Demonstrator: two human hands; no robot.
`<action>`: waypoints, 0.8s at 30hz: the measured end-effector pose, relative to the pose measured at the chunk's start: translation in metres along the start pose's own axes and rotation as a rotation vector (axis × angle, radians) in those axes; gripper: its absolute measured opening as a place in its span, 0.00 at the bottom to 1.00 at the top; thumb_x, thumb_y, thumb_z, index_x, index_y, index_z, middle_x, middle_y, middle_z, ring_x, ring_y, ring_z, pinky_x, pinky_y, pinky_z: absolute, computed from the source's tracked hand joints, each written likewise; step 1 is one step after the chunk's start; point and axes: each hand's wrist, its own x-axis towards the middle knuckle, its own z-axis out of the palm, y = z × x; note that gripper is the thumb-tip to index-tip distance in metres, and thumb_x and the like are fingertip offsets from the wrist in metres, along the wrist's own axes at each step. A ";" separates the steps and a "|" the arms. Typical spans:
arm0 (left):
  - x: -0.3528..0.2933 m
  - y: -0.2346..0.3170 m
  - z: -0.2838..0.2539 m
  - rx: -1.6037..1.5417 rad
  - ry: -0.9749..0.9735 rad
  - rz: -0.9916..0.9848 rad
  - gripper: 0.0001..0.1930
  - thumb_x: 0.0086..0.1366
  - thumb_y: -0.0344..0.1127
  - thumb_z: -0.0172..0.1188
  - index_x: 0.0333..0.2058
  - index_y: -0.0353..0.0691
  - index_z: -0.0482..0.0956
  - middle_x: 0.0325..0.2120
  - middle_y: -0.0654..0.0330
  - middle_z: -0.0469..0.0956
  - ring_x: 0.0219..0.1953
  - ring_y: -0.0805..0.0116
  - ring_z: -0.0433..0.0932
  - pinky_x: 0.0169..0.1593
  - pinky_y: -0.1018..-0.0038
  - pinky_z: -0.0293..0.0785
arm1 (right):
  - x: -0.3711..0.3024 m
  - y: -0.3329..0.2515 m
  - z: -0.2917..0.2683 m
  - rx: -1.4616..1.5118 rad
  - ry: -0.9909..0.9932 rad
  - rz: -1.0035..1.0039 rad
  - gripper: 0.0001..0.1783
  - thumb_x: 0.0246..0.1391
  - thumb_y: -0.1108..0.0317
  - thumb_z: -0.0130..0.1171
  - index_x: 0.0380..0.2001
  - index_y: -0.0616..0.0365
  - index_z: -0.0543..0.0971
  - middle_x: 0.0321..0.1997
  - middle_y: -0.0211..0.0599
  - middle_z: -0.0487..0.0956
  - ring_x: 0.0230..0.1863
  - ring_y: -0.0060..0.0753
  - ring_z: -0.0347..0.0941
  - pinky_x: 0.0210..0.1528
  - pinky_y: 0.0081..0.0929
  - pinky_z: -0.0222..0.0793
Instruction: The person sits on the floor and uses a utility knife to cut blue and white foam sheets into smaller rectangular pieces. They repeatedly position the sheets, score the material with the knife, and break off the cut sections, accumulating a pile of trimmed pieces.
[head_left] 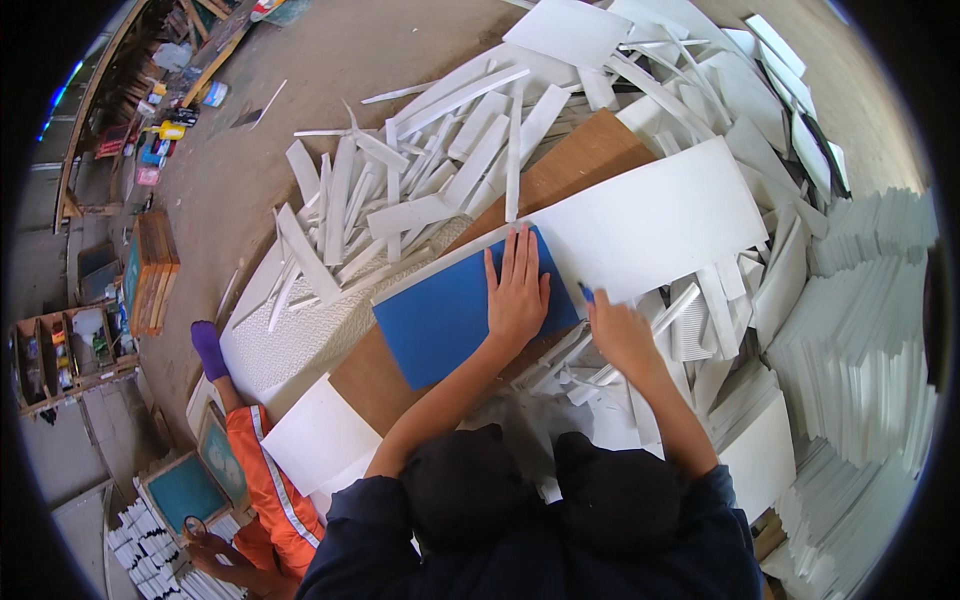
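Observation:
My left hand [517, 290] lies flat with its fingers stretched out on a blue rectangular board [440, 318], pressing it down. The board rests over a long white foam sheet [650, 222], which runs out from under it to the right. My right hand [622, 335] is closed around a small blue-handled cutter [585, 292], just off the board's right edge. Its blade is too small to make out. Beneath the sheet and the board lies a brown wooden plank [570, 168], slanting from lower left to upper right.
White offcut strips [440, 170] pile up beyond the plank. Tall stacks of white sheets [850, 330] stand at the right. A loose white sheet [318, 432] lies at lower left, by another person's orange trouser leg [275, 480]. Wooden frames [150, 270] stand further left.

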 end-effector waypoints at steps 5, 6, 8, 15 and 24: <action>0.003 0.002 0.002 -0.058 -0.039 0.008 0.29 0.61 0.36 0.43 0.59 0.32 0.50 0.62 0.53 0.49 0.65 0.59 0.45 0.64 0.56 0.38 | 0.071 -0.016 -0.004 0.026 0.140 -0.036 0.11 0.57 0.62 0.42 0.31 0.59 0.68 0.23 0.49 0.77 0.29 0.52 0.76 0.31 0.45 0.71; 0.003 0.001 0.002 -0.071 -0.047 0.009 0.29 0.61 0.35 0.43 0.59 0.32 0.50 0.62 0.52 0.48 0.65 0.59 0.45 0.64 0.56 0.38 | 0.076 -0.018 0.000 0.046 0.140 -0.035 0.12 0.58 0.61 0.41 0.32 0.59 0.68 0.23 0.50 0.77 0.29 0.54 0.75 0.32 0.47 0.70; 0.001 0.000 0.001 -0.082 -0.056 0.001 0.29 0.61 0.35 0.44 0.60 0.32 0.50 0.62 0.52 0.48 0.65 0.59 0.45 0.64 0.57 0.38 | 0.081 -0.023 0.008 0.086 0.129 -0.036 0.14 0.59 0.60 0.39 0.33 0.60 0.68 0.24 0.52 0.76 0.31 0.57 0.74 0.35 0.50 0.69; 0.000 0.000 0.004 -0.055 -0.046 0.008 0.29 0.61 0.34 0.44 0.59 0.32 0.50 0.62 0.51 0.48 0.65 0.59 0.45 0.64 0.57 0.39 | 0.092 -0.029 0.012 0.085 0.106 -0.023 0.11 0.56 0.64 0.40 0.32 0.60 0.69 0.27 0.51 0.77 0.33 0.55 0.74 0.36 0.48 0.69; 0.000 0.002 0.003 -0.017 -0.007 -0.001 0.29 0.61 0.35 0.44 0.59 0.32 0.51 0.61 0.54 0.50 0.64 0.60 0.46 0.63 0.56 0.39 | 0.034 -0.004 0.029 0.091 -0.006 0.009 0.10 0.55 0.65 0.41 0.34 0.60 0.67 0.28 0.50 0.77 0.32 0.54 0.75 0.35 0.48 0.69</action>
